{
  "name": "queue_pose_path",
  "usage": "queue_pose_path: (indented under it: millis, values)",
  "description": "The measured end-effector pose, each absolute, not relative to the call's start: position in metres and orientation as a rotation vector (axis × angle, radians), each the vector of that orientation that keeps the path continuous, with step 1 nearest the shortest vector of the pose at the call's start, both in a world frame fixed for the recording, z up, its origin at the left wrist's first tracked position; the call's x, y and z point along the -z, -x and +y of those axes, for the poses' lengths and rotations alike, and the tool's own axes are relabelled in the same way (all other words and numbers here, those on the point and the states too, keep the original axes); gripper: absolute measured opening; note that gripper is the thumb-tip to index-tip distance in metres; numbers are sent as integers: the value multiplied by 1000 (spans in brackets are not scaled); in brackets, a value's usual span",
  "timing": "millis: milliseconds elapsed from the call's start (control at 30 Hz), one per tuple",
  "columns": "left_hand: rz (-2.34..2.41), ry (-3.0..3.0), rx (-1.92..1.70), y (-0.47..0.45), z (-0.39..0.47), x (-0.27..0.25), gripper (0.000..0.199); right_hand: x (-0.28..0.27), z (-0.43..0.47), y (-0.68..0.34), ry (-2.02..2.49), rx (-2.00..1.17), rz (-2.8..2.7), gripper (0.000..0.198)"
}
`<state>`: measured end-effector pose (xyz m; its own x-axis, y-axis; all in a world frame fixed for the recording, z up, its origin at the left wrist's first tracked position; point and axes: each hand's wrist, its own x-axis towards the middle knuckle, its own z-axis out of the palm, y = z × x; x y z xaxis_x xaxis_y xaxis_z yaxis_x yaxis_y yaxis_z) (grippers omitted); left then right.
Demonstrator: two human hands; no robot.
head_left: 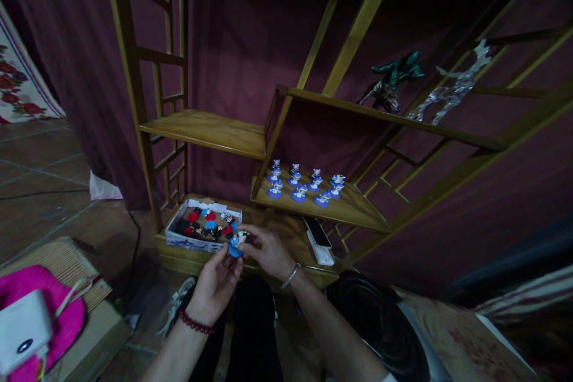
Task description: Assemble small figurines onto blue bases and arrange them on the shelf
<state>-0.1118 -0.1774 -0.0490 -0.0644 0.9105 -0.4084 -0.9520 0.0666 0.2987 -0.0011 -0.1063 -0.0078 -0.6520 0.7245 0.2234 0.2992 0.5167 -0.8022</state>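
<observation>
A small figurine point(237, 242) with a blue base is held between my two hands, in front of the box. My left hand point(217, 286), with a dark red bead bracelet, grips its base from below. The fingers of my right hand point(264, 249), which wears a silver bracelet, close on its upper side and hide part of it. Just behind lies an open cardboard box point(190, 240) holding several loose figurines point(210, 216) with red, blue and black parts. On the low shelf to the right, several small figurines point(299, 193) on purple bases stand in rows.
A black phone point(318, 231) rests by a white device point(323, 255) on the bottom board. Above are a bare-topped wooden shelf point(206, 131), a dark green statue point(394, 80) and a clear deer figure point(454, 89). A pink cloth point(67, 310) lies on a carton at left.
</observation>
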Motion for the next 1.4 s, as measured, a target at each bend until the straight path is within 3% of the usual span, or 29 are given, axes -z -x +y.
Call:
queue_pose_path:
  millis: [667,1133,1400]
  values:
    - [608,89,-1529,113,-175,43,13,6,-99,5,791,-1086,-2233,23]
    - [550,63,-1514,106,-178,38,15,8,-105,-5,793,-1192,-2067,39]
    - [560,58,-1524,104,-179,34,17,13,-111,-7,796,-1287,-1934,29]
